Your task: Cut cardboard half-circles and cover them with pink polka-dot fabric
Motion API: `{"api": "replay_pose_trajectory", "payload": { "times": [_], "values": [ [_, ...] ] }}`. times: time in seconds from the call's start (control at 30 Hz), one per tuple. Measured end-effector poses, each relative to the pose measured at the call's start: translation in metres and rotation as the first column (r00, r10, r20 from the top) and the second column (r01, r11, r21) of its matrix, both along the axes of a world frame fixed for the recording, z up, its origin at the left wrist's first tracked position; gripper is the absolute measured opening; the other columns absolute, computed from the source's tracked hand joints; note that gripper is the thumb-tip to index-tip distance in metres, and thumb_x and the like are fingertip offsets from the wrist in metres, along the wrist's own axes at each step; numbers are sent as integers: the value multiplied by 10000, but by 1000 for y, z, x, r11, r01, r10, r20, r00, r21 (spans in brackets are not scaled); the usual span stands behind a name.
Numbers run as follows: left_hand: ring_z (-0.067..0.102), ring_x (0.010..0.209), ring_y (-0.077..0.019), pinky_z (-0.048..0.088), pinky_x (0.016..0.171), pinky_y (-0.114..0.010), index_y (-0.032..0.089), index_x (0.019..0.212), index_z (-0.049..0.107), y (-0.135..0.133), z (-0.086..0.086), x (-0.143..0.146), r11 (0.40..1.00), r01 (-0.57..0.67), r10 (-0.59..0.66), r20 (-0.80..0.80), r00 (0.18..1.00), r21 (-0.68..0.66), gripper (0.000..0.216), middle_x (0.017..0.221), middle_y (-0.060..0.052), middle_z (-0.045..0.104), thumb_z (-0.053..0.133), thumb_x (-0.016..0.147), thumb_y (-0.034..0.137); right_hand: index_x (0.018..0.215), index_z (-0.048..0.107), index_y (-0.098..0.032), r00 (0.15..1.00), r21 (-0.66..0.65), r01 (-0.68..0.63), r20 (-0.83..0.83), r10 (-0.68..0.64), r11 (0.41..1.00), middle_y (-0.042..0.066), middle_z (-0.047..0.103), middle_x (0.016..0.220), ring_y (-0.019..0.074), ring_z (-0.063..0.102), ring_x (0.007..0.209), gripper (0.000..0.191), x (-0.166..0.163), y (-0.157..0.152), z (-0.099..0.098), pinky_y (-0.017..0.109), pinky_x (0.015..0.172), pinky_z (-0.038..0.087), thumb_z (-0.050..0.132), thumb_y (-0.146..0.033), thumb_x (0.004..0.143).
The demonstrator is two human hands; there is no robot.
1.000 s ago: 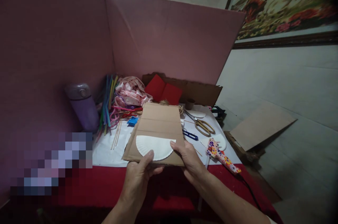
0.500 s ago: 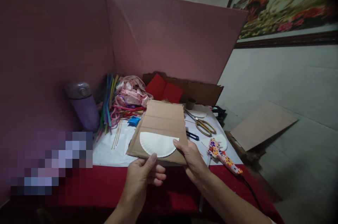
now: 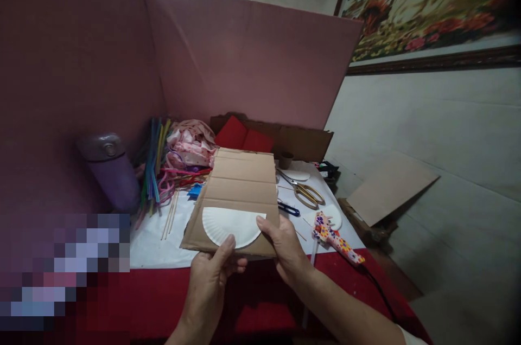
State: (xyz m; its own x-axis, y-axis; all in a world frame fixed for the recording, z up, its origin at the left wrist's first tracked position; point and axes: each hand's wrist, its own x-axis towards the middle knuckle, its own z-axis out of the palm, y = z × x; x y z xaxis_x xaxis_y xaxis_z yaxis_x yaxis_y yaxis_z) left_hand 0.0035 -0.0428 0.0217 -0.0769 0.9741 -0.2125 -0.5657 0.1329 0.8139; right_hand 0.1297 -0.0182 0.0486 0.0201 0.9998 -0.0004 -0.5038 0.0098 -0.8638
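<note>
A sheet of brown cardboard (image 3: 244, 189) with fold lines is held up above the near part of the table. On its lower part lies a white half paper plate (image 3: 231, 224), straight edge up and rounded rim towards me. My right hand (image 3: 288, 251) grips the cardboard's right side, its thumb pressing the half plate's right corner and its fingers underneath. At the bottom edge, my left hand (image 3: 210, 280) has its thumb on the plate's curved rim. Its other fingers curl below the cardboard, partly hidden.
Gold-handled scissors (image 3: 303, 193), a dark blue cutter (image 3: 288, 208) and a flower-patterned glue gun (image 3: 336, 237) with a cord lie to the right. Left stand a purple bottle (image 3: 112, 174) and colourful pipe cleaners (image 3: 153, 158), with thin sticks (image 3: 170, 215) nearby. Pink panels (image 3: 244, 57) rise behind.
The view has shifted slightly, so the table's things sit further left. My left thumb has moved up onto the half plate's rim, and that hand's fingers have gone further under the cardboard.
</note>
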Motion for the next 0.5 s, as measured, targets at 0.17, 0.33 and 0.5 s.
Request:
{"api": "replay_pose_trajectory", "payload": {
  "times": [0.17,0.33,0.5],
  "values": [
    [622,473,-132,502,436,-235,95,876,608,2,-3,1,999,-14,15,8,1000,-30,329,676,-43,716,785,652,261,1022,625,-153,1000,-15,3,-9,-3,1000,82,725,967,284,656,936,372,0,1,-1,379,789,524,727,-280,687],
    [614,452,-131,490,417,-235,95,903,606,1,-3,5,999,-24,25,25,999,-36,358,679,-44,716,791,635,244,958,645,-155,1000,-22,-27,-15,26,999,76,716,1018,265,654,942,306,4,-1,-3,352,805,516,724,-274,687],
    [615,454,-139,499,424,-242,71,869,621,1,-3,6,999,-24,25,32,999,-37,319,660,-57,708,777,651,244,967,647,-155,999,-9,-35,8,35,999,73,707,1053,254,656,930,291,8,-1,-6,343,783,517,704,-286,714]
  ]
}}
